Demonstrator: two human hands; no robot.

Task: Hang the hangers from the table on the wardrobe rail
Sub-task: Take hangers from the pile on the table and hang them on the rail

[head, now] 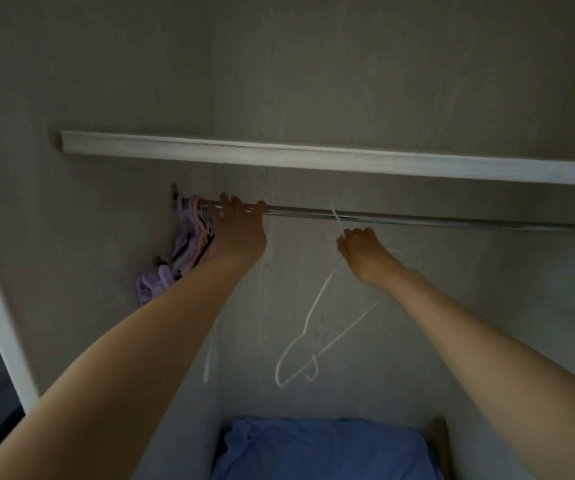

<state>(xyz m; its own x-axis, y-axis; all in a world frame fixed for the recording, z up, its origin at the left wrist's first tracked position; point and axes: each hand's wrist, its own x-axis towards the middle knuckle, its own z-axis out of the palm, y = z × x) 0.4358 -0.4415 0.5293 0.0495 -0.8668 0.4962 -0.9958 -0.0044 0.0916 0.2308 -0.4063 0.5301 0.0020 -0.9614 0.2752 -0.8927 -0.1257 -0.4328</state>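
Head view: left hand fingers grasp rail; right hand pinches white hanger.

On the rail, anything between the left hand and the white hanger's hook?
No. In the head view the rail is bare between the left hand and the hook of the white hanger held by the right hand.
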